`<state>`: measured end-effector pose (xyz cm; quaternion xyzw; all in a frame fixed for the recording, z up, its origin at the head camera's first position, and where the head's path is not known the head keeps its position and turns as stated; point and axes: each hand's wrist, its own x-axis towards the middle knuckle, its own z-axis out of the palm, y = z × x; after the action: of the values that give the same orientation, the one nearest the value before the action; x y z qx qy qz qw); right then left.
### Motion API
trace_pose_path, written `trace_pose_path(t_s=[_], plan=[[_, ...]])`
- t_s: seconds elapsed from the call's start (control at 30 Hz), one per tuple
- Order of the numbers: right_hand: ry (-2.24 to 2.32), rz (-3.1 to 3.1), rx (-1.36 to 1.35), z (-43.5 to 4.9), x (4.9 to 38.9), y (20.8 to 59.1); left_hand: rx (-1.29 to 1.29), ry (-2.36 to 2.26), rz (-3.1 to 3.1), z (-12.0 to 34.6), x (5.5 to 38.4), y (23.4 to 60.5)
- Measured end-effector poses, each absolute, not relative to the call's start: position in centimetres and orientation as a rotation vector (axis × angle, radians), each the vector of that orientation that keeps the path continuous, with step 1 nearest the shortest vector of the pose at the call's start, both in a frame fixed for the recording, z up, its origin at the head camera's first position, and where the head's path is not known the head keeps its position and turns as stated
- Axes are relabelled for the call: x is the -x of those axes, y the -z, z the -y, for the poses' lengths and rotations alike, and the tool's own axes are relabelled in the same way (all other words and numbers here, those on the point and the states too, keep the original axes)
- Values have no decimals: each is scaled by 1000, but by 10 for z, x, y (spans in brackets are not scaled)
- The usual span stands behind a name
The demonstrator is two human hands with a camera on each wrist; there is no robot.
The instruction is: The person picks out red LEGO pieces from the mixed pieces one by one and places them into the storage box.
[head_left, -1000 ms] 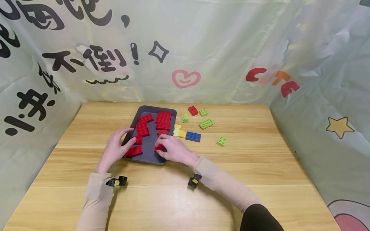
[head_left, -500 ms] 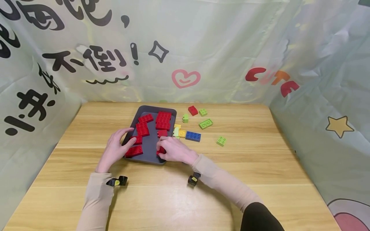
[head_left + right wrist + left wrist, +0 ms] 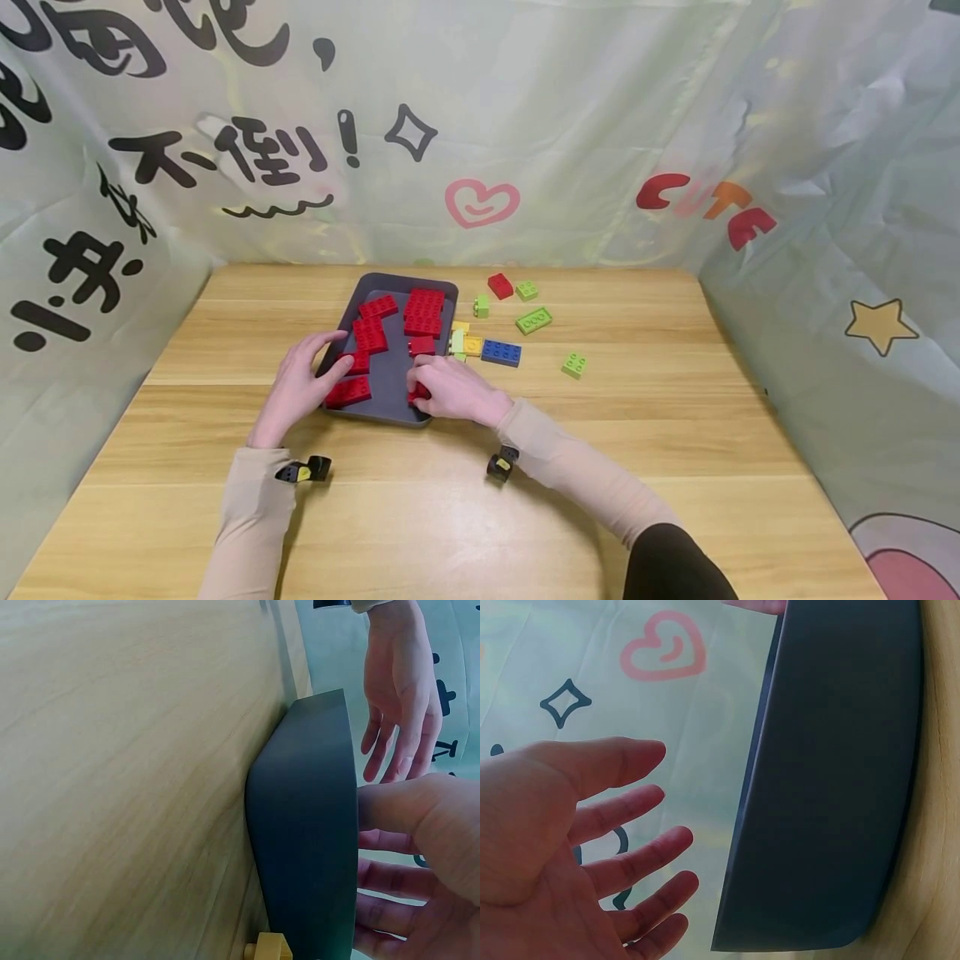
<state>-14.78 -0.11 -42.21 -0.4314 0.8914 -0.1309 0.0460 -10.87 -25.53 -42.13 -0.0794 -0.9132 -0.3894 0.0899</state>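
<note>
A dark grey tray [image 3: 393, 367] holds several red toy building bricks, some along its left side, such as the brick [image 3: 370, 336], and a block of them [image 3: 424, 312] at its far right. My right hand [image 3: 459, 388] reaches over the tray's right wall and pinches a small red brick [image 3: 418, 393] in the near right corner. Just beyond those fingers lies another red brick [image 3: 421, 346]. My left hand [image 3: 300, 385] hovers at the left rim, fingers spread and loosely bent, holding nothing. In the right wrist view, the tray wall hides the right fingertips.
Right of the tray lie a blue brick [image 3: 501, 353], a yellow brick [image 3: 472, 346] and several green bricks, among them a long one [image 3: 534, 322]. One red brick [image 3: 500, 287] sits near the table's back edge. Printed cloth walls [image 3: 585, 125] surround the wooden table [image 3: 420, 517].
My right hand has shifted slightly right with the small red brick, toward the tray's right wall, and its fingers have drawn in closer. The left hand has stayed in place.
</note>
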Motion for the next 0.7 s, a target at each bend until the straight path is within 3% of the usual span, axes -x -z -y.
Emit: trace_pose_path(t_s=[0.7], plan=[[401,-2700,1303,1,148,425,235,1160,2717,256,109,422]])
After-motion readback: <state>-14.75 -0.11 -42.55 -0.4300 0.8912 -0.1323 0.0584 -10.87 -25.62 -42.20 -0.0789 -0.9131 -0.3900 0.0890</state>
